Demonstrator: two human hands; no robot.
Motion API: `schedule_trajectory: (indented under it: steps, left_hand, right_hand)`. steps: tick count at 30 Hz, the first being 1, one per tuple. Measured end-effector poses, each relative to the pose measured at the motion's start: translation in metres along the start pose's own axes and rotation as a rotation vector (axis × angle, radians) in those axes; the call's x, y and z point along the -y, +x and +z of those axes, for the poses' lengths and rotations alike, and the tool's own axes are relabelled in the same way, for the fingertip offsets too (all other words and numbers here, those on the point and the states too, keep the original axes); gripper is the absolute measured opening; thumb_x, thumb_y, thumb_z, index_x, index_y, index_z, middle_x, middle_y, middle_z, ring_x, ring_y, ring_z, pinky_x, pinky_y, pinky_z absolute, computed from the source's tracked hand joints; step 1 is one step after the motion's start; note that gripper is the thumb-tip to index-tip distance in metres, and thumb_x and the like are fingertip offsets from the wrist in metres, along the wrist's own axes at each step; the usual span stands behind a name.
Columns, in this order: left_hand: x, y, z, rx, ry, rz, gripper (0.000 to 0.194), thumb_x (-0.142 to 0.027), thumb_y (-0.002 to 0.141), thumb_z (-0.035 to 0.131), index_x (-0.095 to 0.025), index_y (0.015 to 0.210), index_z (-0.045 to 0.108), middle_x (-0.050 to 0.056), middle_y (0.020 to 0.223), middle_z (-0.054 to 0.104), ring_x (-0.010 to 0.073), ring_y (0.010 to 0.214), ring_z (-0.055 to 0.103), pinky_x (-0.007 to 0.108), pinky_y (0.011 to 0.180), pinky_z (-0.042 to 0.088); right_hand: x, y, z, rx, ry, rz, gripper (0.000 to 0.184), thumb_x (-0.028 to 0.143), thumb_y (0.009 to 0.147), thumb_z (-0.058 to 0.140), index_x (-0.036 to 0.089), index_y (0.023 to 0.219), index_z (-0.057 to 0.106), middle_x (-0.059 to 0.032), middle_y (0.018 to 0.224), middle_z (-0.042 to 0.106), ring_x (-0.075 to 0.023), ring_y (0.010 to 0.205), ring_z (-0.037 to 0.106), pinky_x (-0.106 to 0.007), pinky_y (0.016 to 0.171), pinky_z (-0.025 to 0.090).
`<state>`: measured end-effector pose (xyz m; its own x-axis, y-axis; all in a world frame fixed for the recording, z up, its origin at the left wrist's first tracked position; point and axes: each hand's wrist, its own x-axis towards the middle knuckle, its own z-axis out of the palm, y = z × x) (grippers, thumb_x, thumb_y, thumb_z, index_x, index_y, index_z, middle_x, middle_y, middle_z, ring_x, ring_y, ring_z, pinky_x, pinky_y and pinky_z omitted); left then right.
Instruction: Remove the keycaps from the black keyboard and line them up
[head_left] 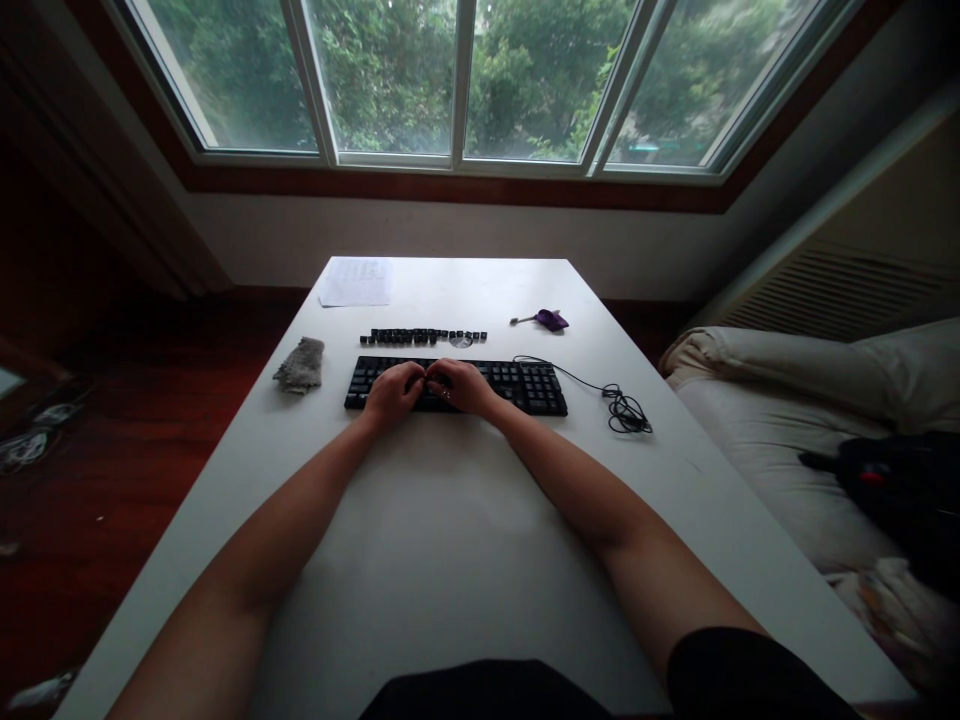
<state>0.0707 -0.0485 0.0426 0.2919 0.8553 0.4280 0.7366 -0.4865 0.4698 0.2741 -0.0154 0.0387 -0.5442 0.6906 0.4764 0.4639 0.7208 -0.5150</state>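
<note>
A black keyboard [541, 388] lies flat across the white table. My left hand [394, 392] rests over its left half with the fingers curled. Beside it, my right hand [461, 386] is closed too, and the fingertips of both hands meet above the keys. A small shiny spot shows at the right fingers; what they pinch, if anything, is too small to make out. Behind the keyboard, loose black keycaps [409, 336] lie in rows, with a small round clear object [461, 342] near their right end.
A grey cloth [301, 366] lies left of the keyboard. Printed paper [355, 282] sits at the table's [465, 560] far left corner. A purple object with a thin handle [551, 320] lies at the back right. The keyboard's coiled cable [630, 412] is on the right, near a sofa [780, 420].
</note>
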Motion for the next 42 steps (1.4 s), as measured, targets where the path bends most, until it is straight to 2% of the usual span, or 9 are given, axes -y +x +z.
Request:
schedule_trajectory:
  steps: [27,36,42]
  left_hand:
    - [-0.0016,-0.0009,-0.0023,0.003,-0.027,0.001,0.019,-0.029,0.092,0.054,-0.022,0.105,0.065,0.005,0.095,0.070,0.0219,0.089,0.065,0.033,0.080,0.049]
    - [0.0023,-0.0010,0.0013,-0.018,-0.040,0.037,0.023,-0.030,0.089,0.060,-0.021,0.110,0.065,0.005,0.096,0.070,0.0209,0.087,0.065,0.032,0.078,0.049]
    - [0.0027,-0.0010,0.0010,-0.022,-0.055,0.037,0.022,-0.030,0.091,0.059,-0.021,0.110,0.065,0.005,0.098,0.071,0.0208,0.087,0.065,0.032,0.079,0.049]
  right_hand:
    - [-0.0016,-0.0007,0.0004,-0.010,0.012,0.006,0.018,0.021,0.083,0.065,0.021,0.101,0.067,-0.0031,0.092,0.069,-0.0156,0.080,0.060,-0.025,0.073,0.044]
    - [-0.0035,-0.0013,0.0021,-0.044,0.033,0.015,0.020,0.023,0.082,0.064,0.021,0.102,0.065,-0.0012,0.086,0.067,-0.0145,0.074,0.057,-0.024,0.070,0.042]
    - [-0.0019,-0.0017,0.0006,-0.045,0.050,0.021,0.020,0.029,0.086,0.063,0.021,0.104,0.065,-0.0019,0.086,0.068,-0.0153,0.076,0.058,-0.024,0.071,0.042]
